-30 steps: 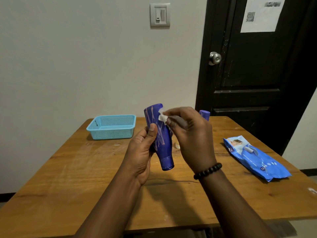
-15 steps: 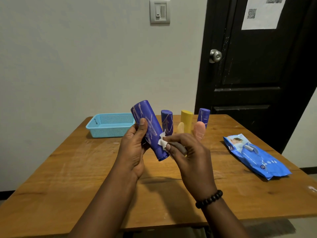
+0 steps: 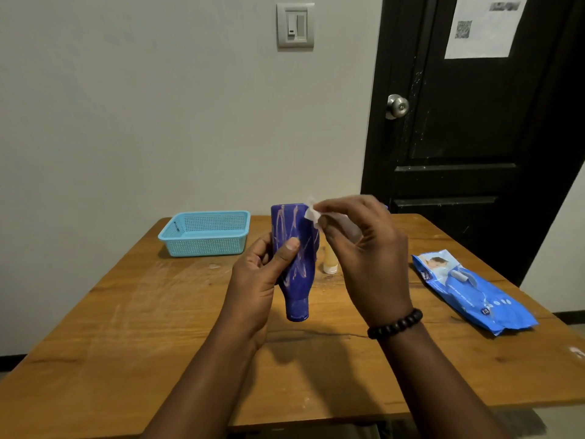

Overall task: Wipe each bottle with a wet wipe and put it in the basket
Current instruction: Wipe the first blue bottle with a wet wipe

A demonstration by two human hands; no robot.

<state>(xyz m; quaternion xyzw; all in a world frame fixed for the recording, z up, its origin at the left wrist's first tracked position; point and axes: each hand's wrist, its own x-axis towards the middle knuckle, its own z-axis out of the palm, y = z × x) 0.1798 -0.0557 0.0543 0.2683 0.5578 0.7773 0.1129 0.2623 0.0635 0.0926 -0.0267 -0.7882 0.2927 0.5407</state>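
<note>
Plain domestic room, likely a home or rented room. A wooden table (image 3: pixel 133 337) with a scuffed top is being used against a bare off-white wall (image 3: pixel 142 106). A wall light switch (image 3: pixel 295 26) is being shown above it. A black panelled door (image 3: pixel 468 137) with a round metal knob (image 3: pixel 397 106) is standing at the right, with a printed paper notice (image 3: pixel 484 25) carrying a QR code stuck on it. No lab or shop fittings are being shown.
</note>
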